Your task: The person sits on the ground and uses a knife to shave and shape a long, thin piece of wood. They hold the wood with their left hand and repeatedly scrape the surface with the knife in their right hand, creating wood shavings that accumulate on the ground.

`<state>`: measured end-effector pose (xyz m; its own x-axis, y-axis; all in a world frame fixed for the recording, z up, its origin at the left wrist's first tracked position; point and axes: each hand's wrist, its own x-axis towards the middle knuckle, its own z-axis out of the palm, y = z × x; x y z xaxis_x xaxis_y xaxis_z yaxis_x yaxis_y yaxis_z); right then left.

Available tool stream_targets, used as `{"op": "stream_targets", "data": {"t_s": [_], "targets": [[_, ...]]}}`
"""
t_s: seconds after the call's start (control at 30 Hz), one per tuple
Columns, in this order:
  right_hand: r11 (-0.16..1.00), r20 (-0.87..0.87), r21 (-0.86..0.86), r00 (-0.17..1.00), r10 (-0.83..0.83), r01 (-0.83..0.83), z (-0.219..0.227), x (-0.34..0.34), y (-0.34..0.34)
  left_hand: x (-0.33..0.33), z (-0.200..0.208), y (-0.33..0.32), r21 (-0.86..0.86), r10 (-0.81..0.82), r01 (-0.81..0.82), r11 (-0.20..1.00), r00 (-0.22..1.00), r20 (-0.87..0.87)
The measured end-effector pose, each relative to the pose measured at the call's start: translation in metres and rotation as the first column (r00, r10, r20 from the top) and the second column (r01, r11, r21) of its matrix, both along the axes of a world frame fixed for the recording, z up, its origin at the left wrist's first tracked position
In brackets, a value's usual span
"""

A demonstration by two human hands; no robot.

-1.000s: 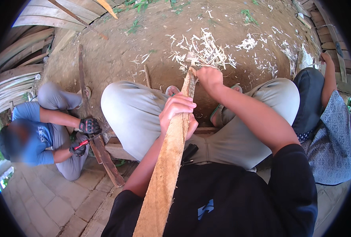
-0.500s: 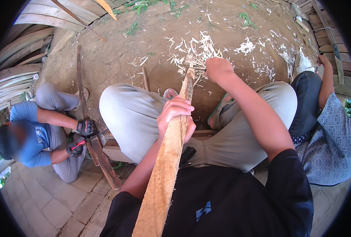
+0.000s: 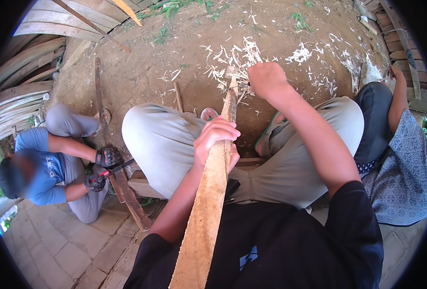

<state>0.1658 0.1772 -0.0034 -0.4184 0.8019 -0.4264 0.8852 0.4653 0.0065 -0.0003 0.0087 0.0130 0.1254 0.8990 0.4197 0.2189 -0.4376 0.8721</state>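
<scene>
My left hand [image 3: 215,140] is wrapped round a long, rough-sawn strip of wood [image 3: 203,207], which runs from my lap toward the ground in front. Beyond that hand the strip narrows to a pale, whittled tip [image 3: 233,85]. My right hand [image 3: 267,81] is closed in a fist just right of the tip. From it a thin dark blade [image 3: 242,86] reaches across to the wood; it looks like a knife, its handle hidden in my fist. Curled white shavings [image 3: 247,53] lie on the dirt around and beyond the tip.
To the left, a co-worker in black gloves [image 3: 108,157] holds a red-handled blade [image 3: 112,171] against a dark plank [image 3: 129,200]. Another person in patterned cloth [image 3: 401,178] sits close on my right. Stacked boards [image 3: 21,96] stand at the far left; a short stick [image 3: 178,96] lies ahead.
My right hand has moved slightly away from me along the tip, with the blade. My left hand keeps its hold. At left, the co-worker's red-handled blade has shifted a little to the right.
</scene>
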Motion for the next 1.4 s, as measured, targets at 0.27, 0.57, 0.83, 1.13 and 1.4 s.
{"op": "stream_targets", "data": {"t_s": [0.27, 0.57, 0.83, 1.13, 1.4], "targets": [[0.999, 0.062, -0.016, 0.997, -0.040, 0.041, -0.009, -0.016, -0.017, -0.008, 0.006, 0.006, -0.087, -0.190, 0.185, 0.979, 0.981, -0.044], [1.000, 0.069, 0.007, 0.997, -0.026, 0.025, -0.031, -0.028, -0.029, -0.008, 0.002, 0.003, -0.076, -0.194, 0.190, 0.979, 0.980, -0.048], [0.997, 0.070, 0.061, 0.997, -0.043, 0.039, -0.069, -0.027, -0.043, -0.007, 0.001, 0.002, -0.068, -0.203, 0.199, 0.978, 0.977, -0.066], [0.974, 0.209, -0.039, 0.955, -0.208, 0.221, -0.110, 0.015, 0.000, -0.010, 0.000, 0.001, -0.077, -0.144, 0.143, 0.987, 0.990, -0.011], [0.986, 0.076, -0.124, 0.992, -0.105, 0.114, 0.001, -0.001, 0.006, -0.012, 0.000, 0.003, -0.062, -0.155, 0.155, 0.986, 0.988, 0.008]]}}
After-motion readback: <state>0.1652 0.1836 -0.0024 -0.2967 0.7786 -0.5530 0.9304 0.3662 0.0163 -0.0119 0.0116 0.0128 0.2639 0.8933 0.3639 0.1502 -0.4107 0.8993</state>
